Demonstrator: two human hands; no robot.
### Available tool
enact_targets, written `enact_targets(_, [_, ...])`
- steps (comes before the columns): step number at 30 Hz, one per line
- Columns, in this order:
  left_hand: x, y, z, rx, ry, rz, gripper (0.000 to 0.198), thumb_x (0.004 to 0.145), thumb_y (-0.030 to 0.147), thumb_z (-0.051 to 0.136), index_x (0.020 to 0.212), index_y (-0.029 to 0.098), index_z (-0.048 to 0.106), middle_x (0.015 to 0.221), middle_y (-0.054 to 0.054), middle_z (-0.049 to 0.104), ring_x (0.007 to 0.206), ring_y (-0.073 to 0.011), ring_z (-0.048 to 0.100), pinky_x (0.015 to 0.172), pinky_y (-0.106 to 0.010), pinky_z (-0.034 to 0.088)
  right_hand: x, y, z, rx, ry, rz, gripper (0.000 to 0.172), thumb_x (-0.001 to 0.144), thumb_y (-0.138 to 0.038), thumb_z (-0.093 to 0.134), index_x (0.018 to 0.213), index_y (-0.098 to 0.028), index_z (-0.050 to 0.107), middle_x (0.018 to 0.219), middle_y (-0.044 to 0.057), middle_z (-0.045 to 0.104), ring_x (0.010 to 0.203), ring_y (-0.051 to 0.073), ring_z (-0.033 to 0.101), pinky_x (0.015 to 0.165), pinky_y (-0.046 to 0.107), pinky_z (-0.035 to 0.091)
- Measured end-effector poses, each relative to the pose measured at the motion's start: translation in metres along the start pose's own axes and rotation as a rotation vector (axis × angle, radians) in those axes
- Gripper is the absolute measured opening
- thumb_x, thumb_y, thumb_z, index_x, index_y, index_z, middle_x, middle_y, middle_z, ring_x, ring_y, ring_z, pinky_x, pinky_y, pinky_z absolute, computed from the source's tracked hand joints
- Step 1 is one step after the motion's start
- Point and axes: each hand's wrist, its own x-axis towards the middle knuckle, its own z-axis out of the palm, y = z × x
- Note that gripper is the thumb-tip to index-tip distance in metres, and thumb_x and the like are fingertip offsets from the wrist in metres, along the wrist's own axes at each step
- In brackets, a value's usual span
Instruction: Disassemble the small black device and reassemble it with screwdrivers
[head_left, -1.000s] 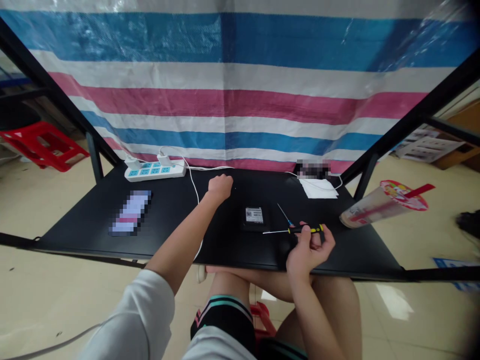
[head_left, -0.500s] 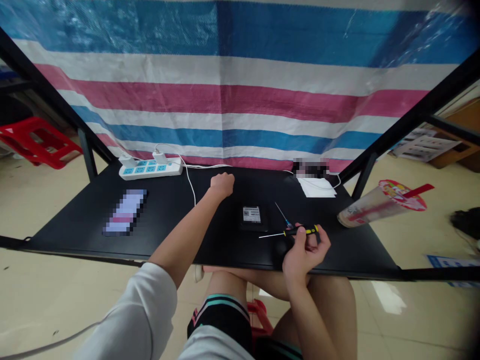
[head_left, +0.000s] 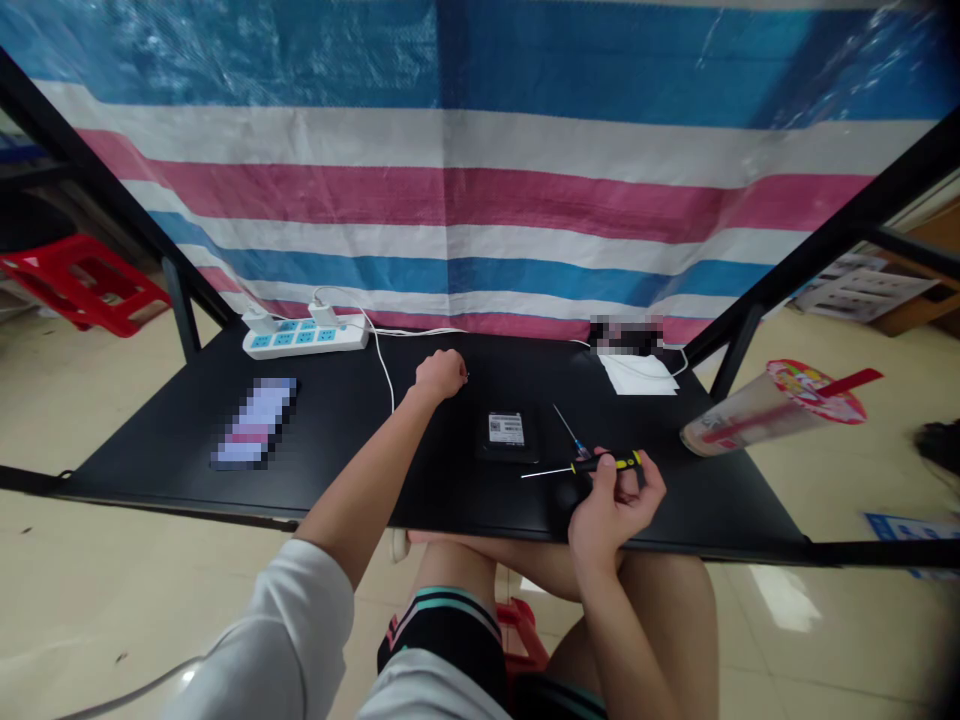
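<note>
My right hand (head_left: pixel 616 508) holds a black-and-yellow screwdriver (head_left: pixel 606 463) near the front edge of the black table (head_left: pixel 450 480). Its shaft points left. Partly behind that hand lies a thin screwdriver (head_left: pixel 574 435) with a bluish handle. A flat black drive (head_left: pixel 508 436) with a white printed label rests on the table between my hands. Beyond it, to the left, my left hand (head_left: pixel 442 373) is closed low over the table, fingers pinched together. A tiny glint shows at the fingertips, too small to name.
At the back left is a white power strip (head_left: pixel 304 338) with plugs and a white cable (head_left: pixel 384 372). A phone (head_left: pixel 256 423) lies on the left. A lidded drink cup (head_left: pixel 765 408) with a red straw stands at right, near white paper (head_left: pixel 637 374). Striped sheeting (head_left: pixel 450 200) hangs behind.
My left hand has turned slightly and drawn a little toward me, and a small glint now shows at its fingertips. My right hand keeps its hold on the screwdriver. The view has shifted slightly.
</note>
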Motion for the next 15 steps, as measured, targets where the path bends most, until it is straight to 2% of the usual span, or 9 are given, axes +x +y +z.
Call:
enact_targets(4, [-0.0002, -0.0038, -0.0013, -0.009, 0.002, 0.004, 0.024, 0.089, 0.03, 0.076, 0.112, 0.03, 0.083, 0.123, -0.01, 0.077, 0.113, -0.0279, 0.074, 0.1, -0.038, 0.057, -0.0004, -0.0015, 0.0007, -0.027, -0.01, 0.003, 0.065, 0.089, -0.045, 0.077, 0.141, -0.019, 0.05, 0.104, 0.009, 0.076, 0.088, 0.019, 0.075, 0.086, 0.04, 0.064])
enact_targets(8, [-0.0025, -0.0054, -0.0015, -0.015, 0.011, 0.003, 0.025, 0.089, 0.032, 0.076, 0.113, 0.03, 0.082, 0.123, -0.009, 0.077, 0.113, -0.0265, 0.073, 0.101, -0.036, 0.057, -0.0011, -0.0034, 0.0009, -0.011, -0.008, 0.011, 0.064, 0.089, -0.046, 0.078, 0.14, -0.018, 0.051, 0.102, 0.008, 0.075, 0.083, 0.017, 0.074, 0.085, 0.039, 0.063])
enact_targets(15, [-0.0068, -0.0029, 0.001, -0.027, 0.036, -0.017, 0.024, 0.092, 0.036, 0.072, 0.113, 0.029, 0.082, 0.121, -0.011, 0.077, 0.113, -0.0289, 0.073, 0.1, -0.04, 0.057, -0.0006, -0.0032, -0.0005, -0.019, -0.031, 0.005, 0.064, 0.089, -0.045, 0.078, 0.14, -0.018, 0.05, 0.103, 0.008, 0.076, 0.084, 0.018, 0.074, 0.085, 0.04, 0.063])
